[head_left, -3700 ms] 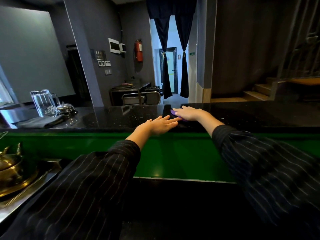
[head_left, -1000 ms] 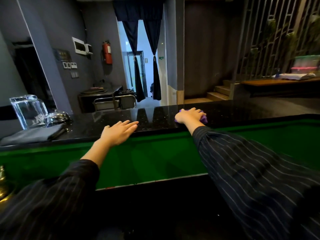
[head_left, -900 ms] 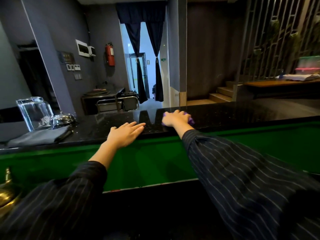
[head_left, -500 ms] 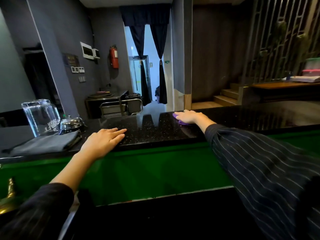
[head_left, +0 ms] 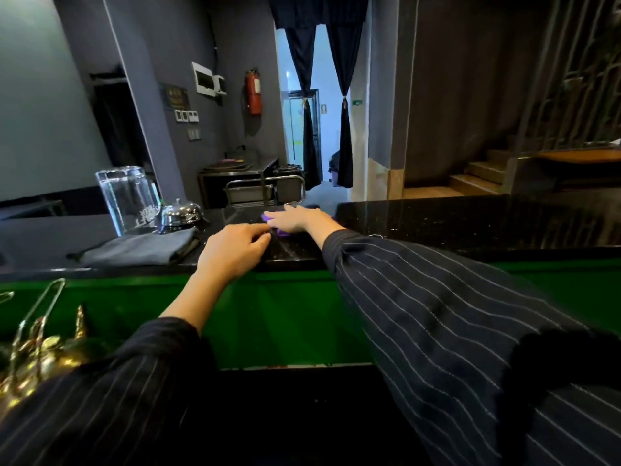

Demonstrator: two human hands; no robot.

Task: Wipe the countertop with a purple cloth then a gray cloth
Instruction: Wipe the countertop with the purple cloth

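Wiping the table [head_left: 470, 223] at mid-frame; could tip the jug [head_left: 129, 198], ruck the gray cloth [head_left: 141, 248] or knock the bell [head_left: 181, 211], left of centre, if swept too far. Left hand [head_left: 235, 250] loosely curled, empty, at the near edge; right hand [head_left: 295, 219] flat on the purple cloth [head_left: 283, 233] at centre, could slip off it.

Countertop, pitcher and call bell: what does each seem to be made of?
Countertop: polished black stone, likely granite; it is glossy, speckled and reflects the room.
Pitcher: clear glass or hard plastic; it is see-through with thick walls.
Call bell: shiny metal, probably chrome or steel; its dome has bright, mirror-like highlights.
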